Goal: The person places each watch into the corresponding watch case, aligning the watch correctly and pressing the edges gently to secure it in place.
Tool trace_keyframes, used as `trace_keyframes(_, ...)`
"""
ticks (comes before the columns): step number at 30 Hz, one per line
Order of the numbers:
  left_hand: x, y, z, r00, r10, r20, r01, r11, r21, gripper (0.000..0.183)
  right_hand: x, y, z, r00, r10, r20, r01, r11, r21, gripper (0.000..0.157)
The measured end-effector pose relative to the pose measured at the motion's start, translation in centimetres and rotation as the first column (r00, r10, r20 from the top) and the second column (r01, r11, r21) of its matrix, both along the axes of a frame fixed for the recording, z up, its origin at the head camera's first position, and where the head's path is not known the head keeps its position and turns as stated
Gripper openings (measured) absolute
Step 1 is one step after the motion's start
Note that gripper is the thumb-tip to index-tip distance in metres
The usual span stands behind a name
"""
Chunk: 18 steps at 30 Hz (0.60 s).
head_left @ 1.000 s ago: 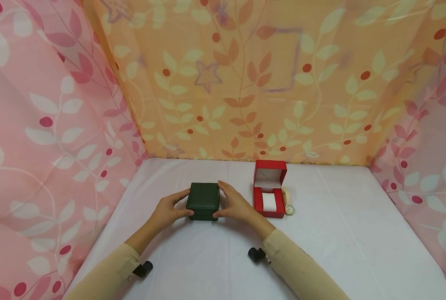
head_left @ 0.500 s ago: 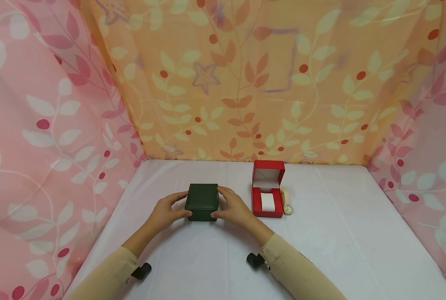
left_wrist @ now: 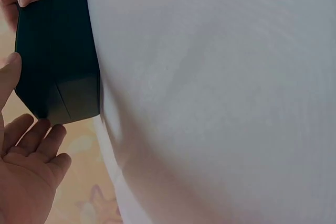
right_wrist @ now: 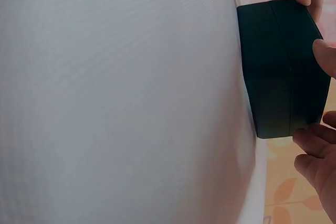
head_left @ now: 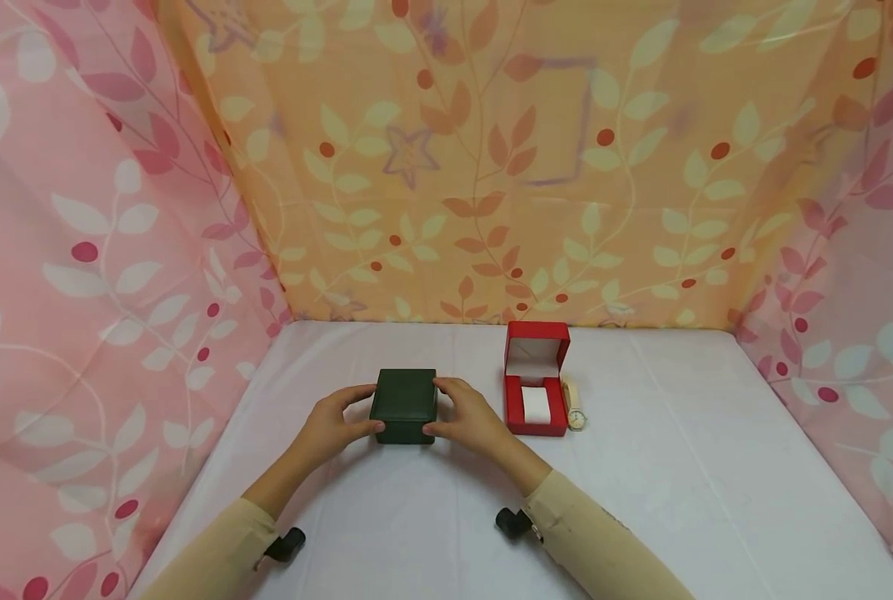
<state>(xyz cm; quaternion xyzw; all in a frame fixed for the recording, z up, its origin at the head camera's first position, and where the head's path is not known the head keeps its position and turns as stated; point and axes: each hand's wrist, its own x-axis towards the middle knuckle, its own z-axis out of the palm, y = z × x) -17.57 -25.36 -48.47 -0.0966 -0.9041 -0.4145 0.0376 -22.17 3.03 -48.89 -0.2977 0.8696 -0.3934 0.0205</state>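
Note:
A dark green watch box (head_left: 406,396) with its lid closed sits on the white table, left of the middle in the head view. My left hand (head_left: 331,425) grips its left side, thumb at the front corner and fingers toward the back. On the opposite side my right hand (head_left: 471,414) holds it the same way. Both wrist views show the green box (left_wrist: 60,59) resting on the cloth, with a thin seam between lid and base. To the right stands a red watch box (head_left: 516,408), lid raised, with a white cushion (head_left: 536,405) inside.
A wristwatch (head_left: 576,417) with a cream strap lies against the right side of the red box. White cloth covers the table (head_left: 664,467). Patterned fabric hangs behind as an orange curtain (head_left: 491,192), with a pink curtain (head_left: 94,333) on the left and another on the right.
The whole head view has shifted slightly. Both hands keep their hold on the green box, and its lid stays closed.

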Motion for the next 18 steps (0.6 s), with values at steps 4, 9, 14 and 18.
trace_keyframes(4, 0.1, 0.0, 0.1, 1.0, 0.005, -0.02, -0.006, 1.0, -0.027, 0.075, 0.2, 0.2, 0.2, 1.0, -0.002, 0.017, 0.002, 1.0, -0.004, 0.08)
trace_keyframes(9, 0.3, -0.1, 0.9, 0.999, 0.023, -0.04, -0.024, 0.999, -0.03, 0.076, 0.5, 0.7, 0.4, 1.0, -0.001, 0.023, 0.001, 1.0, 0.0, 0.079)
trace_keyframes(14, 0.6, 0.0, 1.4, 0.997, 0.033, -0.068, -0.034, 0.999, -0.018, 0.075, 0.9, 1.2, 0.7, 0.999, 0.009, 0.051, -0.008, 1.0, -0.022, 0.077)
trace_keyframes(18, 0.9, 0.3, 1.7, 0.996, 0.025, -0.088, -0.027, 0.999, -0.028, 0.073, 1.3, 1.6, 0.9, 0.998, 0.019, 0.062, -0.016, 0.999, -0.036, 0.076)
